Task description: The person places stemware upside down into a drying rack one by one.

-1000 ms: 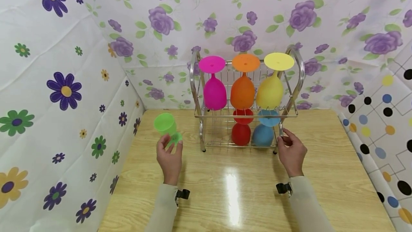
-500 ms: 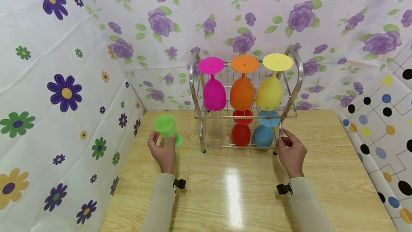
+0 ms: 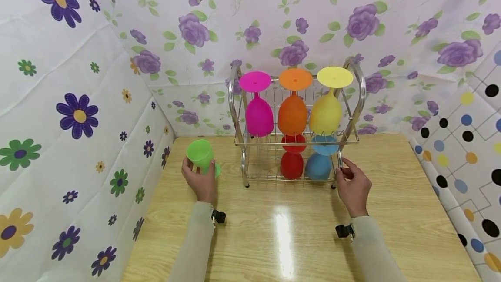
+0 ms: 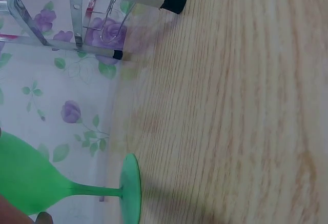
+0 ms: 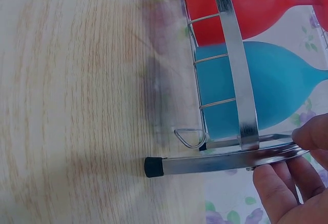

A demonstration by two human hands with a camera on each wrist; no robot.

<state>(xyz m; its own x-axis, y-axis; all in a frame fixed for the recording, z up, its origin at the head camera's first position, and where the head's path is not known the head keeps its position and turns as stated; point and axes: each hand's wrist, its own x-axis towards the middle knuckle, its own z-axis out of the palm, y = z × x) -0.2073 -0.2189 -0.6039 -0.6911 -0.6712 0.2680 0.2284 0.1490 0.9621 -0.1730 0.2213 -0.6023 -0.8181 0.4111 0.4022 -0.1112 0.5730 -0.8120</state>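
Observation:
In the head view a bright green plastic goblet (image 3: 200, 153) stands upright at the left of the wooden table, its bowl facing up. My left hand (image 3: 201, 182) grips its bowl from the near side, thumb on the right. The left wrist view shows the goblet's thin stem and round foot (image 4: 131, 189) close to the tabletop, with only bits of fingers at the edge. My right hand (image 3: 355, 186) pinches the right front leg of a two-tier metal rack (image 3: 258, 144); the right wrist view shows thumb and fingers on either side of that chrome leg (image 5: 215, 162).
Upside-down goblets fill the rack's upper tier: magenta (image 3: 260, 115), orange (image 3: 293, 114) and yellow (image 3: 325, 112). Below them, a red goblet (image 3: 292, 165) and a blue goblet (image 3: 318, 166) also hang foot-up, leaving the lower left bare. Patterned cloth walls border the table (image 3: 250, 225).
My left hand has shifted from beside the goblet's stem and foot up to its bowl and now grips it. My right hand stays on the rack leg.

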